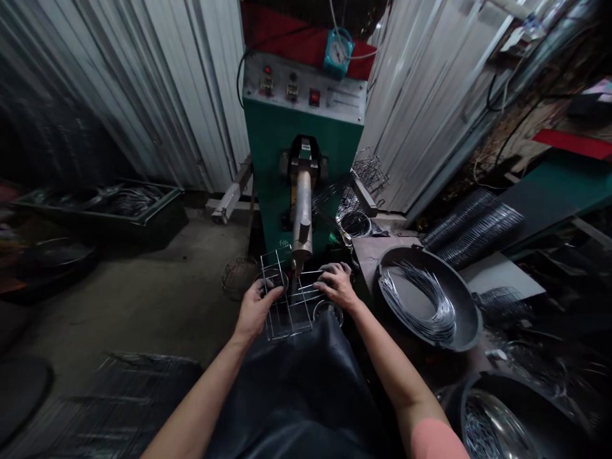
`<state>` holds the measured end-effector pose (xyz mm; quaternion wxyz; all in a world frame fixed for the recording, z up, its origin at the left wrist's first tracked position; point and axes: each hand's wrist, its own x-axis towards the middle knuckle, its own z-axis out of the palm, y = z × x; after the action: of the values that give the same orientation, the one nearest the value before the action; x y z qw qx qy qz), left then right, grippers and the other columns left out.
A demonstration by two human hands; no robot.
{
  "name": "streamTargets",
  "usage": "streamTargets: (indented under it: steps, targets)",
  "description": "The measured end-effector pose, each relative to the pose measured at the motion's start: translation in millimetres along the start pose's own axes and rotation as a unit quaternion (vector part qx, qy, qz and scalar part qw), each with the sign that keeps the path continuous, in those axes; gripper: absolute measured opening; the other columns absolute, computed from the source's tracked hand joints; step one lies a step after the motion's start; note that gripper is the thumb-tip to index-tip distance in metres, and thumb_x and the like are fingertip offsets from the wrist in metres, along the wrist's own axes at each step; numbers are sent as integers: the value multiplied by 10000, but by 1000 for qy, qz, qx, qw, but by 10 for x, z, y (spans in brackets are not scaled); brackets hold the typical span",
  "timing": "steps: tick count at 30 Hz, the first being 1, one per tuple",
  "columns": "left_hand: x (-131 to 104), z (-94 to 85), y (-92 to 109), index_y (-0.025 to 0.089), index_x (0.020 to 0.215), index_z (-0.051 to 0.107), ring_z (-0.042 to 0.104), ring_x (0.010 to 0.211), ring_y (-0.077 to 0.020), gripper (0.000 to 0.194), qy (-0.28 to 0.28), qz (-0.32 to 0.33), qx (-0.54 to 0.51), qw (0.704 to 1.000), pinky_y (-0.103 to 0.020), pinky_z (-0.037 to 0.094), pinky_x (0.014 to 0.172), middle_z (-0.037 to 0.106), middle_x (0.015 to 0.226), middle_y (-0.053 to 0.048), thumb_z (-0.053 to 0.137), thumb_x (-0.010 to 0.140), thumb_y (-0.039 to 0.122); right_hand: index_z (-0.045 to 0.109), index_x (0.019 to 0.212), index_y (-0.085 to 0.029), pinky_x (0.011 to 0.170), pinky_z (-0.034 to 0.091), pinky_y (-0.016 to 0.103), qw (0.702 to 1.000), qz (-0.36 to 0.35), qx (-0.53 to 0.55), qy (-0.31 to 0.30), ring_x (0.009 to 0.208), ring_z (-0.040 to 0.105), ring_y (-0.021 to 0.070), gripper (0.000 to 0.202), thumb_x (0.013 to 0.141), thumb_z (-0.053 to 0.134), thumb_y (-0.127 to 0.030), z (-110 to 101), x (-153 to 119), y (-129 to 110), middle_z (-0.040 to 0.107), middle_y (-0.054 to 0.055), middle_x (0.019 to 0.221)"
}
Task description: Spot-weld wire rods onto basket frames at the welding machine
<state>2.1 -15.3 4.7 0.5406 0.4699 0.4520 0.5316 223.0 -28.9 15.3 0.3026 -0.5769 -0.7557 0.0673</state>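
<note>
A wire rack (289,333) with round rings at its sides sits under the electrode arm (303,210) of a green spot welding machine (268,134). My left hand (255,307) pinches the rack's left part, thumb on top of the wires. On the other side, my right hand (337,285) has its fingers curled round the rack's right end wires, their tips partly hidden. The electrode tip reaches down between my hands, close to the rack's middle wires; whether it touches them I cannot tell. A dark apron (291,395) covers my lap just below.
To the right, a black pan (466,322) holds a coil of bent wires (442,312). A metal bowl (497,424) of small wire pieces stands nearer. Stacked wire racks (138,395) lie at lower left, and a green bin (157,217) stands by the corrugated wall (182,83).
</note>
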Motion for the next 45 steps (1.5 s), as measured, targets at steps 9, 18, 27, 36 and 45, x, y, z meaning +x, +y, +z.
streamTargets:
  steps: [9,18,27,36,45]
  targets:
    - [20,3,-56,177,683,534,442,597,-108,294,29,5,-3,1000,-230,362,580,496,627,32,729,581,371,656,746,-235,985,205,423,1000,11,25,4,1074,486,219,188,803,615,-409,-6,37,8,626,33,1061]
    - [134,8,-97,172,697,544,462,621,-108,310,29,8,-18,999,-227,375,604,514,661,28,745,575,375,645,727,-229,995,202,430,999,14,44,-8,1084,484,214,173,796,631,-388,-63,137,5,624,33,1069]
    - [254,37,-47,159,688,532,500,578,-101,391,19,-40,-76,996,-227,393,573,539,638,30,779,499,397,651,729,-231,979,219,423,999,11,35,-2,1077,490,212,171,789,639,-390,-10,282,86,625,32,1067]
    - [289,74,-7,163,686,513,516,523,-106,445,27,-85,-113,990,-228,399,510,553,586,35,808,434,381,646,710,-225,965,224,406,999,19,37,-4,1049,501,199,183,800,627,-382,-19,331,82,637,25,1046]
    - [278,64,41,166,699,507,538,527,-121,454,2,-108,-114,988,-241,420,511,569,601,31,812,443,385,659,726,-212,960,233,381,999,37,32,-15,1043,502,196,130,775,663,-332,-16,333,79,629,31,1051]
